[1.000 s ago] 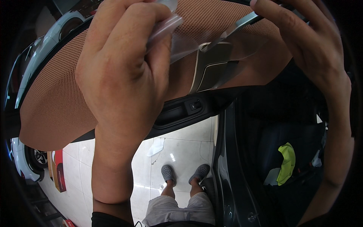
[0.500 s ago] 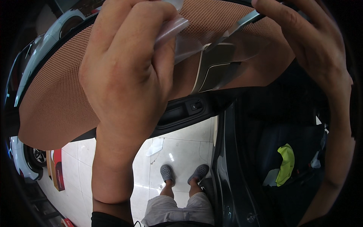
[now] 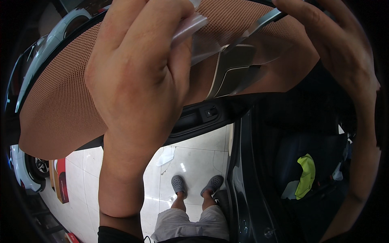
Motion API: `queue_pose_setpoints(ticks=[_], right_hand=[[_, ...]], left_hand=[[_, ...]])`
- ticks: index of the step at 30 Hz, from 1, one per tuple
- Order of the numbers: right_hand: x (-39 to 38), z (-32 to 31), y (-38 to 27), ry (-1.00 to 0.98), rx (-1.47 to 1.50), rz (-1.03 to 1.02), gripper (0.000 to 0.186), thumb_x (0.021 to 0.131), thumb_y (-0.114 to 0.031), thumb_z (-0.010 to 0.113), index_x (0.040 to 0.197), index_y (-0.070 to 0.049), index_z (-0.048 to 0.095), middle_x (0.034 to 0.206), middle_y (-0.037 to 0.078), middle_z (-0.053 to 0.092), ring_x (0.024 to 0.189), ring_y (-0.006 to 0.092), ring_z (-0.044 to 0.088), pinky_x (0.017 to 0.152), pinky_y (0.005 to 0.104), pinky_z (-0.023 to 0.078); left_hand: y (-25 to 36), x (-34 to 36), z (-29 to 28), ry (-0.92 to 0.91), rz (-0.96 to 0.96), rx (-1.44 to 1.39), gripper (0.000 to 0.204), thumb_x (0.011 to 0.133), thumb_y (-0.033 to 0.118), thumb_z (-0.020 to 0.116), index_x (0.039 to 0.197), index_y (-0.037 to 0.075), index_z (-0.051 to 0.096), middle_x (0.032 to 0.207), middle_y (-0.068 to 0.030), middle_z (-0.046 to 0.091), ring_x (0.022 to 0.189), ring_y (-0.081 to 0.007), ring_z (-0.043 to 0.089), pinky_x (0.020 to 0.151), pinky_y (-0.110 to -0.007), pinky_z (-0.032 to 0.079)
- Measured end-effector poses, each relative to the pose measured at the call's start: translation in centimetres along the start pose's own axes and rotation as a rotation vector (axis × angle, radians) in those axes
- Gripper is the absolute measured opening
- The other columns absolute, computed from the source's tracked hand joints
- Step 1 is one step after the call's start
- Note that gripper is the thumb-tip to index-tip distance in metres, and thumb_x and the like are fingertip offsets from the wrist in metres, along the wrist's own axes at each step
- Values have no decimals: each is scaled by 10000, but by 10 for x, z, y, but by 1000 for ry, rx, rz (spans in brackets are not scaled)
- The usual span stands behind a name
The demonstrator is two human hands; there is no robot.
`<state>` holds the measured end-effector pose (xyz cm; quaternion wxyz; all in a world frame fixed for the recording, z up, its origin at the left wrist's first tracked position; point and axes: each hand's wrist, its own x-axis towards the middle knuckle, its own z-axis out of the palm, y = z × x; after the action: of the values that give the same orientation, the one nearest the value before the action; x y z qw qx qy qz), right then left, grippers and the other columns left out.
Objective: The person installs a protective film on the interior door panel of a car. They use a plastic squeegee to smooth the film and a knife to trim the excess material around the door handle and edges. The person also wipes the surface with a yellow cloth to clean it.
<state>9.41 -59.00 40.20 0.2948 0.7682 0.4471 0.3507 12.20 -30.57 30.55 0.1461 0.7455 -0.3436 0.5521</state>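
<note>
My left hand (image 3: 135, 69) is closed in a pinch on clear plastic film (image 3: 200, 48), with a rolled edge of it poking out past the thumb. The film spreads rightward over a brown textured door panel (image 3: 60, 97) and a grey inset with a pale rim (image 3: 239, 67). A slim silvery strip (image 3: 261, 22) runs up to my right hand (image 3: 344, 48); whether it is trim or a blade, I cannot make out. The right thumb reaches toward that strip, and the other fingers run out at the top edge, so their grip is hidden.
Below the panel is a black door pull with a switch (image 3: 210, 112). The dark car body (image 3: 239, 182) stands at the right, a yellow-green cloth (image 3: 306, 176) inside it. A scrap of film (image 3: 165, 156) lies on the tiled floor; a red box (image 3: 60, 180) and white car are left.
My left hand and the film have shifted very slightly right in the picture, together with the panel. Both hands keep about the same pose.
</note>
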Motion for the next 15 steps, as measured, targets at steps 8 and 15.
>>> queue_pose_setpoints(ticks=[8, 15], right_hand=[[-1, -2, 1, -10, 2, 10, 412, 779, -96, 678, 1191, -100, 654, 990, 76, 627, 901, 228, 603, 753, 390, 509], [-3, -2, 1, -22, -2, 20, 420, 784, -85, 678, 1203, -97, 653, 995, 77, 630, 907, 229, 607, 754, 389, 514]], left_hand=[[-3, -1, 0, 9, 20, 11, 114, 881, 121, 725, 983, 71, 730, 1122, -78, 704, 960, -182, 707, 787, -284, 589], [0, 0, 0, 8, -15, -26, 113, 879, 115, 726, 984, 74, 729, 1122, -73, 703, 956, -172, 705, 768, -267, 593]])
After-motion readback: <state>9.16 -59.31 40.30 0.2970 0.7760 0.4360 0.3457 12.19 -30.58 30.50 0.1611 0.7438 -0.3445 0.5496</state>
